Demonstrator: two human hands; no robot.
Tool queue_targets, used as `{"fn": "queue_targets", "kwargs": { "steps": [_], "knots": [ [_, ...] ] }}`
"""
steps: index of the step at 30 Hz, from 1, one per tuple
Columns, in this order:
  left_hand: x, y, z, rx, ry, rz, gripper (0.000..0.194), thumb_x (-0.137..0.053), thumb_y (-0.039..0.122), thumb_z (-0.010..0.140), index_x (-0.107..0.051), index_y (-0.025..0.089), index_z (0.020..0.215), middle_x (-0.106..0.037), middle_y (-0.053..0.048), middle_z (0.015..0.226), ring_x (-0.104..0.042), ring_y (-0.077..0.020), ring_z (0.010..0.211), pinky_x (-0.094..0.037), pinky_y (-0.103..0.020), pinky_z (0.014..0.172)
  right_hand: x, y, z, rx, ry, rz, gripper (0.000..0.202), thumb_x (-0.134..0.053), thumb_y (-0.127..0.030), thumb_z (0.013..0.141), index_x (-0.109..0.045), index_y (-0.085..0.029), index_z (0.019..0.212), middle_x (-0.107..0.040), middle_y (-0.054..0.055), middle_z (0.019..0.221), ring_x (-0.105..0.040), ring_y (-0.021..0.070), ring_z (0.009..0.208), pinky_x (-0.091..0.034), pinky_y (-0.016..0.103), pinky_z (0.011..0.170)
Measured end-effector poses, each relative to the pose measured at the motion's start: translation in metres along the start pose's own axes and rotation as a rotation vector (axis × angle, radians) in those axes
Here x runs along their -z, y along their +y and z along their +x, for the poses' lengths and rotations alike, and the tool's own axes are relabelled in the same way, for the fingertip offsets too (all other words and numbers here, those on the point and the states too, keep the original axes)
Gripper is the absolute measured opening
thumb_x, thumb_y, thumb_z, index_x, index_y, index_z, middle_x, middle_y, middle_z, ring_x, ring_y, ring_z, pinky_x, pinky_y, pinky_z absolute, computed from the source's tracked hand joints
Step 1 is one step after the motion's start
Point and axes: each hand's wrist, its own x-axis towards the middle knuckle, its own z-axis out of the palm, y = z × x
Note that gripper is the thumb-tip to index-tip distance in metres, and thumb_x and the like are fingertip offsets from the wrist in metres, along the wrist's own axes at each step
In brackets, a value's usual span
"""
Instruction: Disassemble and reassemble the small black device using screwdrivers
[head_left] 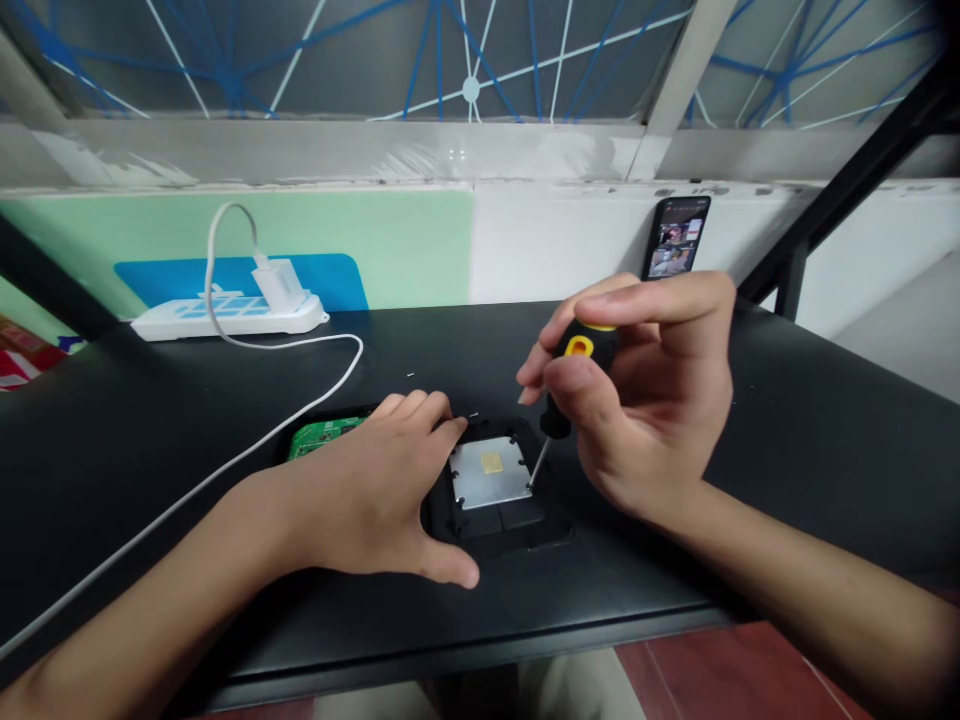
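A black plastic casing [551, 525] lies flat on the table, with a silver metal plate [480, 488] set into it. Around the plate's edge sit several small dark screws or posts, and a small yellowish square pad [491, 463] is on its middle. My left hand [375, 480] spans the casing's left side, fingers bent over the far edge and thumb at the near side. Partly hidden behind that hand is a green circuit board [322, 435]. My right hand [652, 390] grips a black-and-yellow screwdriver [556, 415], tilted, its tip at the plate's right corner.
A white cable [300, 343] runs across the table's left side from a charger plugged into a white power strip [240, 318]. Tiny metallic pieces [410, 375] lie beyond the casing. A phone [677, 238] leans on the wall at the back right. Black frame posts [795, 250] flank the table.
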Motion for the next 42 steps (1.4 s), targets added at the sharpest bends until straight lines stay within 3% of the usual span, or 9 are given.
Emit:
{"fn": "queue_targets", "kwargs": {
  "steps": [6, 9, 13, 16, 20, 24, 28, 35, 42],
  "knots": [
    [-0.001, -0.001, 0.000, -0.009, 0.008, -0.019, 0.080, -0.082, 0.065, 0.067, -0.059, 0.025, 0.132, -0.059, -0.012, 0.124, -0.054, -0.0403, 0.118, -0.039, -0.054, 0.104, 0.000, -0.004, -0.001, -0.008, 0.022, -0.053, 0.017, -0.075, -0.029, 0.087, -0.064, -0.031, 0.100, -0.060, 0.002, 0.093, -0.065, 0.0174, 0.075, -0.061, 0.034, 0.054],
    [-0.002, -0.002, 0.000, -0.005, 0.008, -0.013, 0.080, -0.082, 0.065, 0.066, -0.058, 0.025, 0.131, -0.059, -0.012, 0.124, -0.053, -0.0406, 0.120, -0.039, -0.054, 0.105, -0.003, -0.007, -0.006, -0.036, -0.041, 0.068, 0.014, -0.063, -0.025, 0.096, -0.064, -0.031, 0.109, -0.065, 0.000, 0.095, -0.069, 0.0155, 0.074, -0.062, 0.032, 0.055],
    [-0.002, -0.003, 0.000, 0.014, -0.016, 0.002, 0.083, -0.080, 0.069, 0.066, -0.057, 0.024, 0.132, -0.058, -0.013, 0.126, -0.050, -0.0424, 0.125, -0.039, -0.056, 0.105, -0.006, -0.007, -0.011, -0.116, -0.095, 0.252, 0.019, -0.051, -0.025, 0.101, -0.063, -0.032, 0.115, -0.072, 0.001, 0.098, -0.073, 0.0187, 0.077, -0.065, 0.039, 0.064],
    [-0.002, -0.003, 0.000, 0.024, -0.038, 0.006, 0.086, -0.079, 0.071, 0.066, -0.057, 0.021, 0.133, -0.057, -0.014, 0.126, -0.050, -0.0435, 0.125, -0.039, -0.057, 0.105, -0.005, -0.005, -0.013, -0.120, -0.110, 0.250, 0.016, -0.052, -0.036, 0.100, -0.059, -0.034, 0.114, -0.073, 0.002, 0.103, -0.073, 0.0213, 0.075, -0.065, 0.042, 0.061],
    [-0.003, -0.003, 0.000, 0.021, -0.020, -0.017, 0.086, -0.081, 0.067, 0.066, -0.056, 0.024, 0.136, -0.058, -0.012, 0.124, -0.051, -0.0421, 0.121, -0.040, -0.055, 0.104, -0.002, 0.000, -0.012, -0.060, -0.056, 0.062, 0.021, -0.062, -0.049, 0.094, -0.059, -0.035, 0.109, -0.066, 0.004, 0.106, -0.070, 0.0202, 0.078, -0.064, 0.037, 0.058],
    [-0.002, -0.002, 0.000, 0.000, -0.001, -0.026, 0.084, -0.083, 0.065, 0.066, -0.056, 0.028, 0.136, -0.058, -0.009, 0.123, -0.053, -0.0394, 0.119, -0.039, -0.053, 0.105, -0.001, 0.002, -0.009, 0.008, -0.003, -0.055, 0.021, -0.069, -0.042, 0.092, -0.060, -0.032, 0.108, -0.058, 0.003, 0.105, -0.068, 0.0160, 0.080, -0.064, 0.032, 0.062],
    [0.000, -0.001, 0.001, 0.019, -0.035, 0.009, 0.085, -0.084, 0.064, 0.064, -0.057, 0.024, 0.134, -0.056, -0.011, 0.124, -0.053, -0.0383, 0.115, -0.039, -0.053, 0.105, -0.003, 0.001, -0.009, -0.019, 0.013, -0.082, 0.019, -0.064, -0.036, 0.096, -0.059, -0.031, 0.114, -0.059, 0.003, 0.103, -0.068, 0.0141, 0.079, -0.063, 0.029, 0.061],
    [0.000, -0.002, 0.000, 0.029, -0.059, 0.038, 0.084, -0.083, 0.067, 0.065, -0.057, 0.019, 0.130, -0.054, -0.013, 0.126, -0.052, -0.0385, 0.118, -0.036, -0.054, 0.109, -0.003, 0.001, -0.009, -0.062, -0.064, 0.101, 0.017, -0.048, -0.036, 0.103, -0.056, -0.030, 0.117, -0.068, 0.001, 0.095, -0.069, 0.0131, 0.069, -0.061, 0.028, 0.057],
    [0.000, -0.003, 0.001, 0.023, -0.058, 0.042, 0.089, -0.082, 0.070, 0.066, -0.055, 0.019, 0.135, -0.054, -0.013, 0.127, -0.053, -0.0372, 0.117, -0.037, -0.052, 0.109, -0.002, 0.006, -0.009, -0.042, -0.030, 0.145, 0.013, -0.059, -0.035, 0.099, -0.057, -0.030, 0.110, -0.064, 0.002, 0.097, -0.067, 0.0136, 0.065, -0.057, 0.029, 0.051]
  ]
}}
